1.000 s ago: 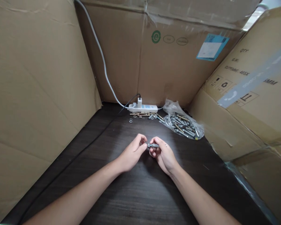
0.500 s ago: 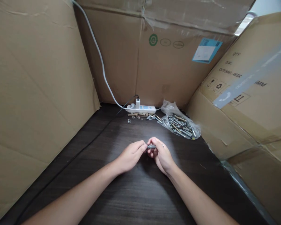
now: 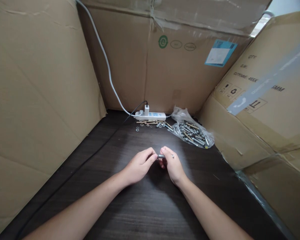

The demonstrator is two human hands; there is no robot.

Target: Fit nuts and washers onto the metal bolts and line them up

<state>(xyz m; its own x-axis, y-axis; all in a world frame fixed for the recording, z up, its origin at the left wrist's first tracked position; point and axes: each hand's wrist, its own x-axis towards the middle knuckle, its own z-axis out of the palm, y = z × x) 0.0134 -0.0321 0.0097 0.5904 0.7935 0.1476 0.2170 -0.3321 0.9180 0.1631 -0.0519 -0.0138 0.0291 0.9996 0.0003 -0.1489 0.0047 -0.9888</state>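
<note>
Between my two hands, low over the dark table (image 3: 145, 206), is a short silvery expansion bolt (image 3: 161, 156), lying roughly level. My left hand (image 3: 142, 165) pinches its left end with thumb and forefinger, where a washer or nut seems to sit; the fingertips hide the detail. My right hand (image 3: 173, 165) is closed round the bolt's sleeve, thumb on top. The bolt's other end pokes out past the right thumb. Beyond the hands, several loose bolts and rods (image 3: 150, 123) lie in a row, with a few washers (image 3: 137, 129) in front of them.
A clear plastic bag (image 3: 195, 135) full of bolts lies at the back right. Behind the loose hardware stands a white power strip (image 3: 153, 116) with a plugged-in charger. A black cable (image 3: 90, 156) crosses the table's left side. Cardboard boxes (image 3: 120, 60) wall in the left, back and right.
My right fingers have shifted along the bolt, and more of its right end shows beyond the thumb. The left hand keeps its pinch almost in place.
</note>
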